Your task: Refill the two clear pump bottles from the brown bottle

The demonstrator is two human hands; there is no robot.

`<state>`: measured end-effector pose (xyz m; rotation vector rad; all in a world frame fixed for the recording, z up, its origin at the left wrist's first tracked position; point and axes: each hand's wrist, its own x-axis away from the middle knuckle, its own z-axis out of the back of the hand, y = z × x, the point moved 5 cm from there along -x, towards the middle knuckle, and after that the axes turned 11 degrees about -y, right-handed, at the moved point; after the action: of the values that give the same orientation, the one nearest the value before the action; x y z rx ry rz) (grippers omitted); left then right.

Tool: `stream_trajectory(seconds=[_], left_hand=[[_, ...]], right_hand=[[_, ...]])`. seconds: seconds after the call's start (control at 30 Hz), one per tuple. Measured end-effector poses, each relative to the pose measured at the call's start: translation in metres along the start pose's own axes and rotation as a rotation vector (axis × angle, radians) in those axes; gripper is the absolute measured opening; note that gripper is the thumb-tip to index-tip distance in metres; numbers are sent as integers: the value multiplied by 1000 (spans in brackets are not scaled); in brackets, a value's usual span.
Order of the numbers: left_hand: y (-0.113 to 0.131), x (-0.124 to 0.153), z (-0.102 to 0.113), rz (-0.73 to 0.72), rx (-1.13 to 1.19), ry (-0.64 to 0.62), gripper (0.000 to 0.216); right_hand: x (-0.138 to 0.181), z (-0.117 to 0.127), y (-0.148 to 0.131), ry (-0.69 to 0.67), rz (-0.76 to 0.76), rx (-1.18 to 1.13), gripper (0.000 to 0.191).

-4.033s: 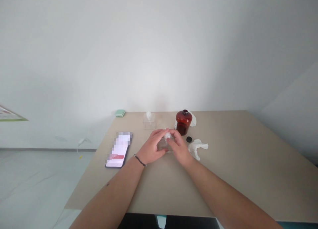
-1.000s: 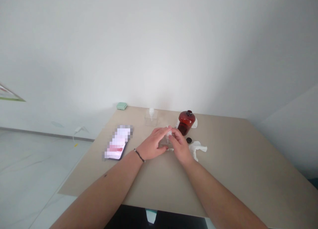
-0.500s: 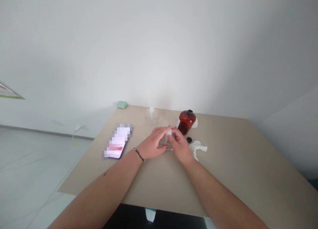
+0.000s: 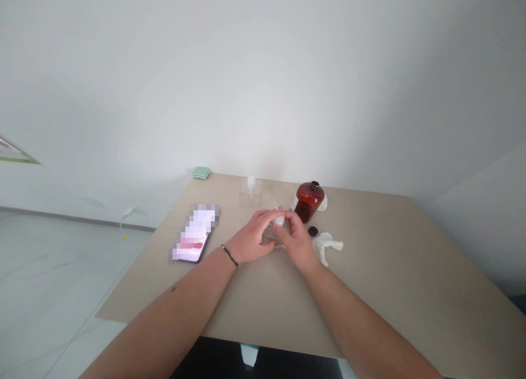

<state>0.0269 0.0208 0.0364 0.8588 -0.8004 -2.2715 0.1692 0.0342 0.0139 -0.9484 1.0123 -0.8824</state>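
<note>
Centrally on the tabletop (image 4: 370,291), toward its far edge, both hands meet around a small clear bottle (image 4: 271,235). Left hand (image 4: 251,237): fingers curled round the bottle's left side, thumb low at its base, gripping the body; a thin dark band on the wrist. Right hand (image 4: 296,239): fingers bent, tips pinched on the white cap (image 4: 280,220) at the bottle's top. Hands close together, almost touching over the bottle, which stands on the surface; whether it is lifted at all cannot be told.

Amber bottle (image 4: 309,201), uncapped, stands just behind the right hand near the far edge. Small black cap (image 4: 313,231) and crumpled white tissue (image 4: 326,245) lie just right of the right hand. Second clear pump bottle (image 4: 250,191) stands at the far edge. Phone (image 4: 194,239) lies near the left edge; green case (image 4: 201,173) at the far-left corner.
</note>
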Motion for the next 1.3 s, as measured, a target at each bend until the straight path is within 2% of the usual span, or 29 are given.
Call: stream_trajectory(seconds=[0.2, 0.37, 0.6, 0.8, 0.97, 1.2, 1.3], left_hand=[[-2, 0, -1, -10, -29, -3, 82], [-2, 0, -2, -8, -24, 1, 84], [-1, 1, -1, -6, -45, -4, 83], [-1, 0, -1, -5, -28, -4, 84], [-1, 1, -1, -3, -36, -9, 84], [-1, 1, -1, -20, -50, 5, 83], [-1, 1, -1, -12, -48, -4, 83]], right_hand=[[-1, 2, -3, -37, 70, -13, 22], [-2, 1, 3, 4, 8, -15, 26], [0, 0, -2, -40, 28, -83, 24], [-1, 1, 3, 21, 8, -75, 23], [0, 1, 1, -34, 44, -93, 24], [-1, 1, 4, 17, 26, -90, 24], [-1, 0, 3, -9, 44, -93, 24]])
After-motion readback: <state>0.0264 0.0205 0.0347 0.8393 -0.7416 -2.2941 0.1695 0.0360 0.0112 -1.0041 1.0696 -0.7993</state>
